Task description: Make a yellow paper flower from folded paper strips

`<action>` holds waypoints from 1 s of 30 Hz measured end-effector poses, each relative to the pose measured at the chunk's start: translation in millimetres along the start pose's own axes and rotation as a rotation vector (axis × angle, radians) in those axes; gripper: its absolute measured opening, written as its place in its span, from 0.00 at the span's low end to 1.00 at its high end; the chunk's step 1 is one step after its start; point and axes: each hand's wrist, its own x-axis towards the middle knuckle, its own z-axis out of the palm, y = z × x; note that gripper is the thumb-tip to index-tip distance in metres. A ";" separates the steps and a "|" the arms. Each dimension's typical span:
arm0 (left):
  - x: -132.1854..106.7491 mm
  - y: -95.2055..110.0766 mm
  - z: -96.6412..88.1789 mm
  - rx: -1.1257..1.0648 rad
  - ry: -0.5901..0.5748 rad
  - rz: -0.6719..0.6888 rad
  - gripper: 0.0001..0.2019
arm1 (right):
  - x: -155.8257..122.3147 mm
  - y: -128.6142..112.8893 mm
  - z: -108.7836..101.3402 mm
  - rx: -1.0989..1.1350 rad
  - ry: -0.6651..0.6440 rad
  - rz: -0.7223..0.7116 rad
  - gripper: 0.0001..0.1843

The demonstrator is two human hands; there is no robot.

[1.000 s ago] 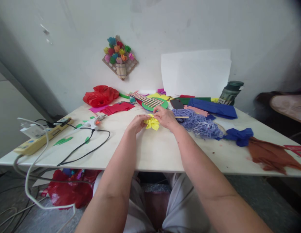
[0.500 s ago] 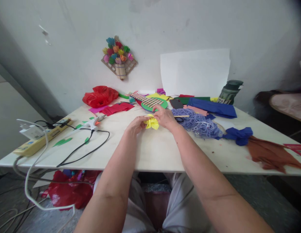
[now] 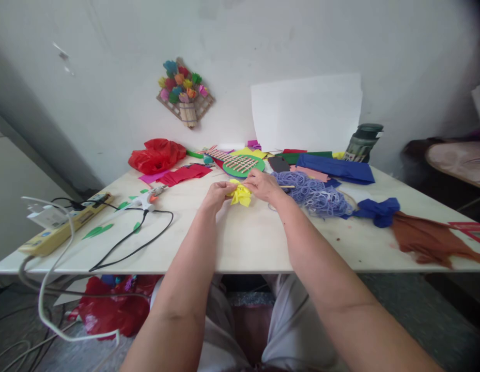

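Between my hands is a yellow crepe-paper flower (image 3: pixel 241 195), its petals spread and hanging below my fingertips. My left hand (image 3: pixel 217 195) pinches its left side, fingers closed. My right hand (image 3: pixel 262 186) is closed at its upper right, around a thin wooden stick (image 3: pixel 288 186) whose end pokes out to the right behind the wrist. Where stick and paper meet is hidden by my fingers. Just beyond my hands lies a green round piece with a lattice of sticks (image 3: pixel 242 164). A heap of purple yarn (image 3: pixel 311 196) lies right of my right hand.
At left are a hot glue gun (image 3: pixel 147 198) with a looping black cord, green paper leaves (image 3: pixel 98 231) and a yellow power strip (image 3: pixel 65 227). Red plastic (image 3: pixel 156 155) and blue paper (image 3: pixel 335 169) lie farther back. A dark bottle (image 3: pixel 364 142) stands at back right, brown crepe paper (image 3: pixel 426 240) in front.
The flower has turned slightly and its petals look more bunched. My right fingers have come lower onto it, and less of the stick shows on the right. The view has shifted slightly.
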 end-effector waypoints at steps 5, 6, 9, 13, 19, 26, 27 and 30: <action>1.6 -1.4 -1.3 0.040 -0.021 0.031 0.16 | -0.5 2.7 1.8 0.040 0.010 -0.004 0.14; 1.6 -1.6 -1.4 0.045 -0.028 0.034 0.15 | -0.6 2.7 1.7 0.041 0.007 -0.008 0.14; 0.8 -1.8 -1.4 0.055 -0.037 0.046 0.14 | -0.8 1.6 0.1 0.029 0.002 -0.034 0.13; -0.1 -1.8 -1.0 0.066 -0.016 0.045 0.14 | -0.6 -3.1 -2.7 -0.034 -0.009 -0.058 0.12; -1.5 -0.3 3.5 -0.061 0.016 -0.040 0.11 | 0.1 -12.4 -4.4 -0.108 0.024 -0.037 0.15; -2.8 2.8 0.9 -0.234 -0.040 -0.151 0.09 | -1.1 -14.6 -6.1 -0.105 0.029 -0.074 0.17; -3.0 3.0 0.4 -0.233 -0.059 -0.147 0.10 | -1.3 -14.6 -6.3 -0.105 0.030 -0.072 0.17; -3.9 3.8 1.0 -0.220 -0.098 -0.126 0.14 | -1.5 -15.2 -6.4 -0.109 0.030 -0.066 0.17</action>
